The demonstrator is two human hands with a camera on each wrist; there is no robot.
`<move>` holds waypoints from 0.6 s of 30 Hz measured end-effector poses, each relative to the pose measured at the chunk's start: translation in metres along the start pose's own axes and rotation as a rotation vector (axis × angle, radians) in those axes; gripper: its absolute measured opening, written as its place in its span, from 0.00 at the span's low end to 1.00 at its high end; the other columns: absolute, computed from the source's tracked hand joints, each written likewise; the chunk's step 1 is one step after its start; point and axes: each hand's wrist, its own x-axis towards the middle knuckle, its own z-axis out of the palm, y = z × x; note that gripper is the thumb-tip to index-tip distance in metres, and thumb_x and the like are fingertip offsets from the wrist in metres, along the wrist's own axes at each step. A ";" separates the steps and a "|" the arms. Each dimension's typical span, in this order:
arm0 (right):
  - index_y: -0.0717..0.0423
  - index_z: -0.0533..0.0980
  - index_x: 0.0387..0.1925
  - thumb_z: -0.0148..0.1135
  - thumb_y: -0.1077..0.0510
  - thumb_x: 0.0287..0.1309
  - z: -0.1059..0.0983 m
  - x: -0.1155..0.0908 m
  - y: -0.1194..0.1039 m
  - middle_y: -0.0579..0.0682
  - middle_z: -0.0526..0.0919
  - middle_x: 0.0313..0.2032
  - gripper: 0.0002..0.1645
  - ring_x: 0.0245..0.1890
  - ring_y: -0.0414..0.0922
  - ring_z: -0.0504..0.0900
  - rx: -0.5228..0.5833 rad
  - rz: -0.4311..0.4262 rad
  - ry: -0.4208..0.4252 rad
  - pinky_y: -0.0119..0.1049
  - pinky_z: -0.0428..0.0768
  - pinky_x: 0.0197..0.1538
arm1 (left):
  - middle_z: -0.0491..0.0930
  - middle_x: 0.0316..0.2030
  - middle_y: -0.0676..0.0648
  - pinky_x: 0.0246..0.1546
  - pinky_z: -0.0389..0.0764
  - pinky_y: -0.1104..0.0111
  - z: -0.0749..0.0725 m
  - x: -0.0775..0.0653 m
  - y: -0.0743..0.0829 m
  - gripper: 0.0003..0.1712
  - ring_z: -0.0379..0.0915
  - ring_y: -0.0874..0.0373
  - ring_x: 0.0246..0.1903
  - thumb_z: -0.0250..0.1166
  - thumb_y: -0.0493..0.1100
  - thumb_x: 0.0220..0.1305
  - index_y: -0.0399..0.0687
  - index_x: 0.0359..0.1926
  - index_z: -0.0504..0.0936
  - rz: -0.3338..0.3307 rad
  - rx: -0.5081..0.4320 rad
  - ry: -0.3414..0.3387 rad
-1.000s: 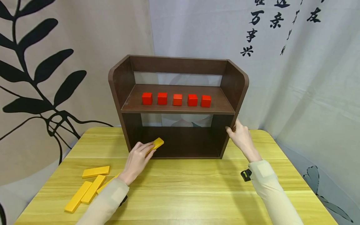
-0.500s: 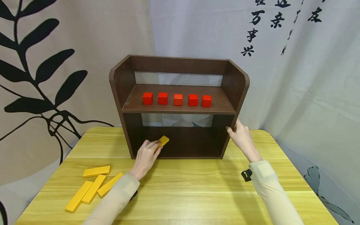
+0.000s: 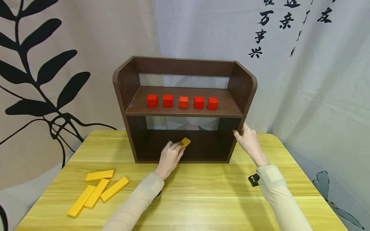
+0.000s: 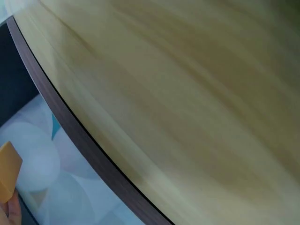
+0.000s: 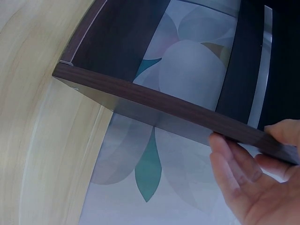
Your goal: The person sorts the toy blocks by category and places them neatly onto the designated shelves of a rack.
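My left hand (image 3: 170,157) pinches a yellow block (image 3: 186,142) at the opening of the lower shelf. In the left wrist view, the same block (image 4: 9,171) shows at the left edge, with fingertips under it. My right hand (image 3: 248,141) grips the right side panel of a dark brown two-tier shelf (image 3: 185,111). In the right wrist view, the thumb of that hand (image 5: 262,178) lies on one face of the panel edge and the fingers on the other. Several red cubes (image 3: 183,102) stand in a row on the upper shelf.
Several yellow blocks (image 3: 76,201) lie loosely grouped on the left of the wooden table (image 3: 202,195). Behind the table hangs a pale curtain (image 3: 289,96) with printed leaves and characters.
The left hand has moved to the right along the lower shelf opening, carrying the yellow block. My right hand keeps its place on the side panel.
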 end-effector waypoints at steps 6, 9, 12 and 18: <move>0.57 0.64 0.56 0.52 0.52 0.64 0.000 0.000 0.000 0.65 0.82 0.36 0.22 0.21 0.50 0.77 -0.001 0.004 -0.006 0.36 0.69 0.23 | 0.87 0.39 0.48 0.31 0.79 0.69 0.015 0.007 0.018 0.09 0.76 0.55 0.31 0.70 0.43 0.56 0.45 0.39 0.87 0.007 0.036 -0.033; 0.57 0.64 0.56 0.52 0.52 0.64 0.001 0.000 0.001 0.65 0.81 0.37 0.22 0.21 0.50 0.77 0.000 0.004 -0.010 0.35 0.69 0.22 | 0.87 0.39 0.50 0.33 0.80 0.69 0.023 0.010 0.026 0.09 0.76 0.55 0.32 0.69 0.44 0.58 0.46 0.38 0.87 0.018 0.063 -0.058; 0.58 0.64 0.55 0.52 0.53 0.65 0.001 0.000 0.001 0.65 0.81 0.38 0.21 0.20 0.49 0.76 0.004 0.005 -0.015 0.35 0.69 0.22 | 0.87 0.38 0.52 0.33 0.81 0.69 0.030 0.013 0.034 0.09 0.77 0.56 0.32 0.69 0.45 0.57 0.47 0.38 0.87 0.040 0.090 -0.076; 0.59 0.65 0.53 0.52 0.52 0.65 -0.001 -0.001 0.000 0.65 0.81 0.38 0.20 0.21 0.49 0.76 0.002 0.004 -0.018 0.35 0.69 0.23 | 0.87 0.38 0.53 0.33 0.81 0.71 0.043 0.017 0.045 0.08 0.78 0.57 0.32 0.68 0.46 0.58 0.50 0.38 0.87 0.075 0.148 -0.129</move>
